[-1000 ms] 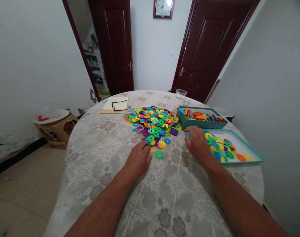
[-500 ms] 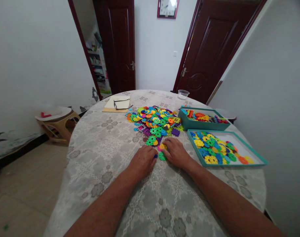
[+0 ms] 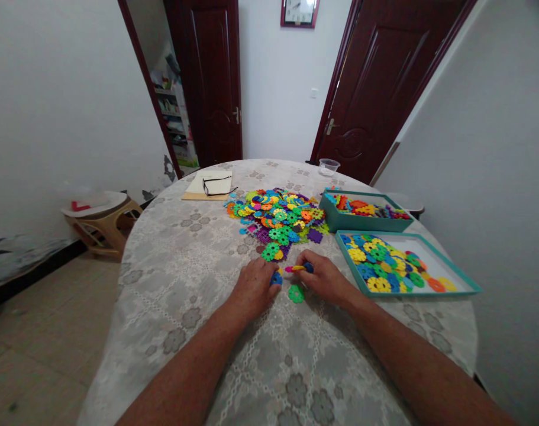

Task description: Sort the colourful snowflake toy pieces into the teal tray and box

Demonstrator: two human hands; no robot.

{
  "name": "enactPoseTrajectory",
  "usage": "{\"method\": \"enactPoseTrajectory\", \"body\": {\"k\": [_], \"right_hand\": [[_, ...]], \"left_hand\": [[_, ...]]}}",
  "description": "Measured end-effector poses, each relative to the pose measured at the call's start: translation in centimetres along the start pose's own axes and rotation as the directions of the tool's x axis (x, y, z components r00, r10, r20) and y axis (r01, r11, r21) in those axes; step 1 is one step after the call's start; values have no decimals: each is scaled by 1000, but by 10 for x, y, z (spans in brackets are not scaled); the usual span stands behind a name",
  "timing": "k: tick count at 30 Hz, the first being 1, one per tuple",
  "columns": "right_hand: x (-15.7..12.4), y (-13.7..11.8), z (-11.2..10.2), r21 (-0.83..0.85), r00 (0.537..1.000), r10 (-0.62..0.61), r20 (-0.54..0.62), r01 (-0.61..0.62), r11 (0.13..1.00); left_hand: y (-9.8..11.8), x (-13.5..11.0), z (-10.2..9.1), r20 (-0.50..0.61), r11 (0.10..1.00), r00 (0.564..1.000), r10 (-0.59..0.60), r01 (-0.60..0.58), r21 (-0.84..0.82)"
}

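Fingers closed, my left hand (image 3: 257, 285) grips a blue notched plastic disc (image 3: 276, 277) close to the tablecloth; a bit of yellow shows beside it. Between the fingertips of my right hand (image 3: 321, 275) are several notched discs, a yellow one (image 3: 298, 268) seen edge-on with pink and blue ones by it. How they are joined I cannot tell. A green notched disc (image 3: 296, 293) lies flat on the cloth just below my right fingers. Beyond both hands spreads a heap of mixed-colour discs (image 3: 280, 216), a green one (image 3: 270, 252) at its near edge.
To the right, a shallow green-rimmed tray (image 3: 433, 294) holds blue, yellow, green and orange discs. Behind it stands a deeper green box (image 3: 367, 223) of pieces. Glasses (image 3: 216, 188) rest on papers (image 3: 193, 195) at the far left; a clear plastic cup (image 3: 329, 167) is at the back.
My right hand has lifted the yellow and pink discs, now seen edge-on, and drawn slightly right. More of the blue disc shows in my left hand. The green disc below lies uncovered.
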State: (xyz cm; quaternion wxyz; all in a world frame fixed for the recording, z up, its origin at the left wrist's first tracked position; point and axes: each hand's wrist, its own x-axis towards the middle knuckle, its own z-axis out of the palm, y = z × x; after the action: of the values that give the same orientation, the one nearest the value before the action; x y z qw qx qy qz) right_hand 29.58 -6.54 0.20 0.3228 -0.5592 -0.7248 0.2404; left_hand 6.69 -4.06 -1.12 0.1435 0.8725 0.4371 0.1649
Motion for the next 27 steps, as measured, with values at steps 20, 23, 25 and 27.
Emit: {"method": "enactPoseTrajectory", "body": {"k": [20,23,25,27], "right_hand": [[-6,-16,19,111,993,21,117,-34,993],[-5,-17,21,54,996,9,92,-14,998],[-4,-17,22,27,997,16,69,-18,999],[-3,-15,23,18,998,29,56,-30,999]], "left_hand": [[8,3,-5,57,840,993,-99,114,-531],[12,2,-6,48,855,993,-106,116,-505],[13,2,-5,42,862,992,-116,122,-492],[12,2,-3,41,858,991,-125,129,-497]]}}
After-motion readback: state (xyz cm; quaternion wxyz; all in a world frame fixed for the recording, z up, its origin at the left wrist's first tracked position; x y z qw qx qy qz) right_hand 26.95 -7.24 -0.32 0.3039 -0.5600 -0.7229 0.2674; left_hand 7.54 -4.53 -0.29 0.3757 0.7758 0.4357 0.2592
